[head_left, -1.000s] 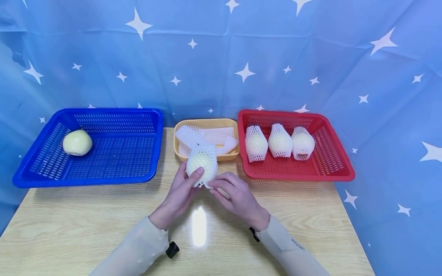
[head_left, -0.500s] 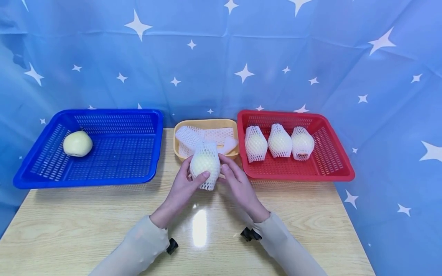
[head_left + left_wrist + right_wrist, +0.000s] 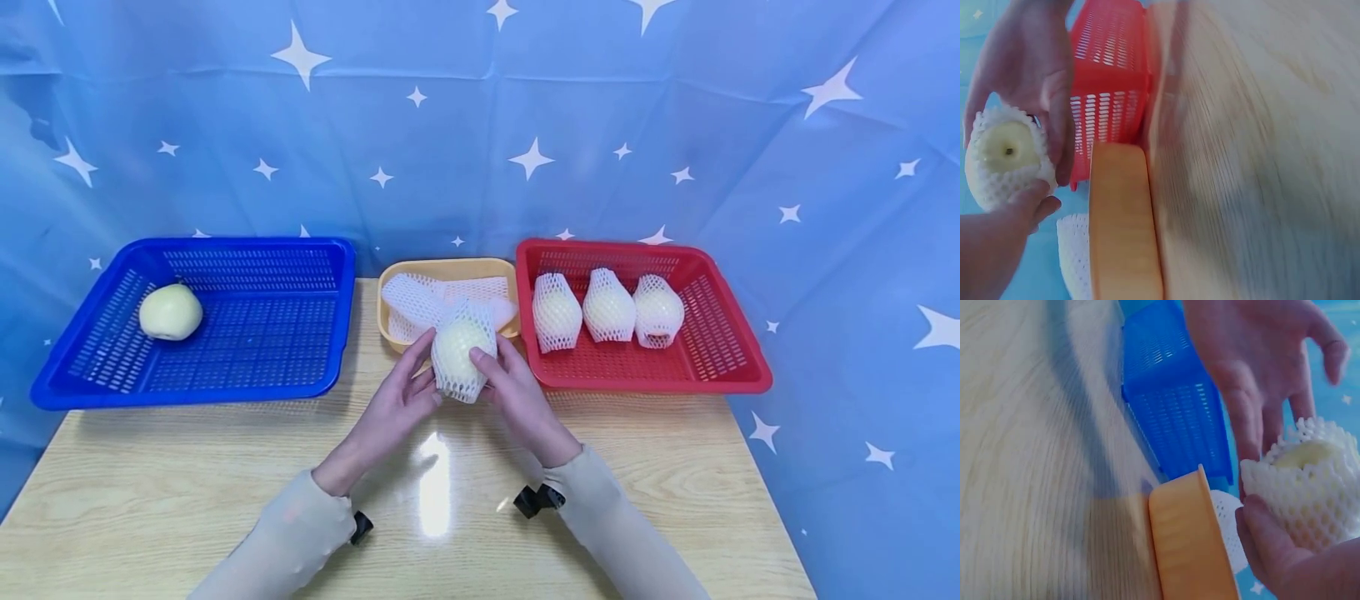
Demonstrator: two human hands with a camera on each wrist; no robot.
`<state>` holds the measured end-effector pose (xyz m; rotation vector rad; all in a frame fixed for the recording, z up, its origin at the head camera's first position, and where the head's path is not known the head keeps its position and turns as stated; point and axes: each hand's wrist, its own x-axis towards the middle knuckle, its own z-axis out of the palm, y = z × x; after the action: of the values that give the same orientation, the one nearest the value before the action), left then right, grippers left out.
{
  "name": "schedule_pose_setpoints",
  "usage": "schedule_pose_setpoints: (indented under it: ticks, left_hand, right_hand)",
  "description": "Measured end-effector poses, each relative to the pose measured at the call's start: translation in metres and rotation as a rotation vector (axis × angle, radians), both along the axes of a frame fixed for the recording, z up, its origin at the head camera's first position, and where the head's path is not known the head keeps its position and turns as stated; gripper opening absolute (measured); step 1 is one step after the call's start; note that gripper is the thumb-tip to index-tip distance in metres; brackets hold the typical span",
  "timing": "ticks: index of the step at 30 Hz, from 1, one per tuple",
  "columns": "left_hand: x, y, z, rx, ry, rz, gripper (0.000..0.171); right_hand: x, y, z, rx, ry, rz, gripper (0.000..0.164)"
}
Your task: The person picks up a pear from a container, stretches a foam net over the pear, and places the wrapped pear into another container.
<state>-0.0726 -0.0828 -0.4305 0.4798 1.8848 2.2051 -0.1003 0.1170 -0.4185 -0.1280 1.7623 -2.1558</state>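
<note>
In the head view a pale yellow apple [image 3: 459, 354] sits in a white foam net sleeve above the table, before the small tray. My right hand [image 3: 521, 400] holds it from the right, thumb across the front of the net. My left hand [image 3: 397, 408] is at its left side, fingers extended and spread with the tips right at the net. The right wrist view shows the left hand [image 3: 1266, 369] with fairly straight fingers beside the netted apple [image 3: 1316, 487]. In the left wrist view the apple's dimpled end [image 3: 1009, 150] shows through the net's opening.
A yellow tray [image 3: 390, 335] behind the hands holds more foam nets [image 3: 408, 296]. The blue basket [image 3: 247, 387] on the left contains one bare apple [image 3: 171, 312]. On the right, a red basket [image 3: 645, 383] holds three netted apples [image 3: 609, 310]. A starred blue curtain [image 3: 465, 125] hangs behind.
The netted apple has moved right and slightly up. The right hand went from pinching the net's lower edge to holding the apple; the left hand's thumb has come off its front.
</note>
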Motion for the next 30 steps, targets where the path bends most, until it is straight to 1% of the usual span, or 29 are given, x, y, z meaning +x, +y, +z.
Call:
schedule_pose_setpoints:
  ticks: [2,3,5,6,9,10,12,15,23,25,30]
  left_hand:
    - [-0.001,0.001,-0.001,-0.127,0.08,0.062,0.082]
    - [-0.001,0.002,-0.002,-0.193,0.133,0.102,0.082]
    - [-0.001,0.003,-0.004,-0.311,0.266,0.201,0.08]
    - [-0.002,0.003,-0.005,-0.354,0.342,0.254,0.078]
    - [-0.003,0.004,-0.008,-0.444,0.559,0.408,0.071]
    - [-0.004,0.004,-0.009,-0.459,0.616,0.45,0.069]
    - [-0.005,0.003,-0.01,-0.48,0.698,0.514,0.064]
    - [-0.006,0.002,-0.011,-0.488,0.761,0.563,0.056]
    - [-0.009,0.002,-0.014,-0.426,0.85,0.603,0.033]
    - [-0.009,0.003,-0.013,-0.41,0.849,0.617,0.028]
    - [-0.008,0.003,-0.011,-0.385,0.821,0.636,0.021]
  right_hand:
    - [-0.001,-0.001,0.001,-0.017,-0.022,-0.01,0.06]
    - [-0.002,-0.002,0.001,-0.027,-0.03,-0.013,0.059]
    - [-0.002,-0.004,0.001,-0.048,-0.042,-0.018,0.058]
    - [-0.003,-0.004,0.001,-0.058,-0.044,-0.018,0.058]
    - [-0.003,-0.006,0.001,-0.081,-0.051,-0.022,0.058]
    - [-0.003,-0.007,0.002,-0.085,-0.053,-0.022,0.058]
    - [-0.002,-0.007,0.003,-0.084,-0.056,-0.023,0.058]
    - [-0.002,-0.008,0.005,-0.08,-0.062,-0.024,0.057]
    - [-0.001,-0.01,0.006,-0.088,-0.049,-0.033,0.055]
    - [-0.001,-0.011,0.006,-0.09,-0.05,-0.04,0.054]
    - [0.0,-0.012,0.006,-0.094,-0.057,-0.061,0.054]
